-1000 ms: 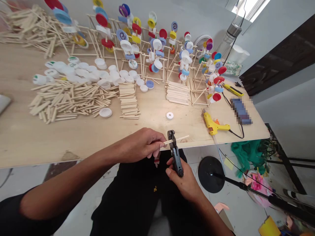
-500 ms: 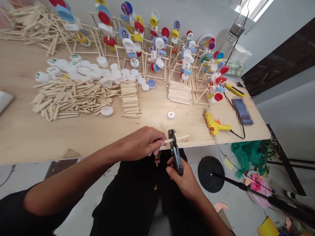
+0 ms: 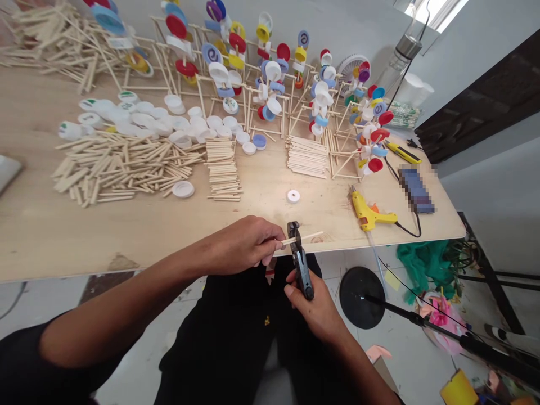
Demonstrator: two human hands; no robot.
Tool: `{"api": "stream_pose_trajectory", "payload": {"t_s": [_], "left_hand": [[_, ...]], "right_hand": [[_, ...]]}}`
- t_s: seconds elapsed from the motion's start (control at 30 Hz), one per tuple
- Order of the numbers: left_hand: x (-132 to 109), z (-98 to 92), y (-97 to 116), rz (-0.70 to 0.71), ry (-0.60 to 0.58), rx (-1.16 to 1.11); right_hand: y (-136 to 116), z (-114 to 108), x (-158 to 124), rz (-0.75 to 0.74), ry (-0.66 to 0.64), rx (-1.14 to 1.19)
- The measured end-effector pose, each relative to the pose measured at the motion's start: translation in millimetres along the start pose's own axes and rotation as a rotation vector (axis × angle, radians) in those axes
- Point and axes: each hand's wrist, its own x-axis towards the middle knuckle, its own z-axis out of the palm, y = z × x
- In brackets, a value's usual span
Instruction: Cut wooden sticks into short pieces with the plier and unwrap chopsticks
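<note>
At the table's front edge, my left hand (image 3: 253,244) pinches a thin wooden stick (image 3: 314,234) between thumb and fingers. The stick points right and passes through the jaws of a dark hand cutter (image 3: 300,261). My right hand (image 3: 314,304) is wrapped round the cutter's handles below the edge, with some of its fingers hidden behind the tool. Whether a second stick lies alongside the first near my left fingers I cannot tell. Just beyond the cutter, a white bottle cap (image 3: 293,196) with a small mark in its middle lies flat on the table.
Stacked short sticks (image 3: 307,157), another stick stack (image 3: 223,170) and a loose stick pile (image 3: 126,166) lie on the table (image 3: 261,208). White caps (image 3: 143,121) lie behind. Stick frames with coloured caps (image 3: 270,90) line the back. Right are a yellow glue gun (image 3: 371,214) and a box cutter (image 3: 403,152).
Both hands, the stick and the cutter hold almost the same position. The view has shifted very slightly.
</note>
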Motion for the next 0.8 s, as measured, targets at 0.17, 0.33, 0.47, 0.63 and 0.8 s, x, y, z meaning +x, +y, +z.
{"api": "stream_pose_trajectory", "payload": {"t_s": [0.17, 0.33, 0.47, 0.63, 0.8], "left_hand": [[-0.9, -2.2, 1.1, -0.004, 0.007, 0.029], [-2.1, -5.1, 4.9, -0.008, 0.035, 0.085], [-2.1, -4.9, 6.0, -0.005, 0.049, 0.135], [-2.0, -3.5, 6.7, -0.001, 0.071, 0.174], [-1.9, 0.1, 6.7, 0.005, 0.096, 0.24]], "right_hand": [[-2.9, 2.4, 0.6, -0.01, 0.005, -0.056], [-3.9, 6.7, 1.1, -0.013, 0.021, -0.057], [-3.2, 10.4, 1.7, -0.013, 0.036, -0.046], [-4.3, 11.7, 2.8, -0.071, 0.07, -0.115], [-1.8, 13.6, 5.0, -0.105, 0.124, -0.144]]}}
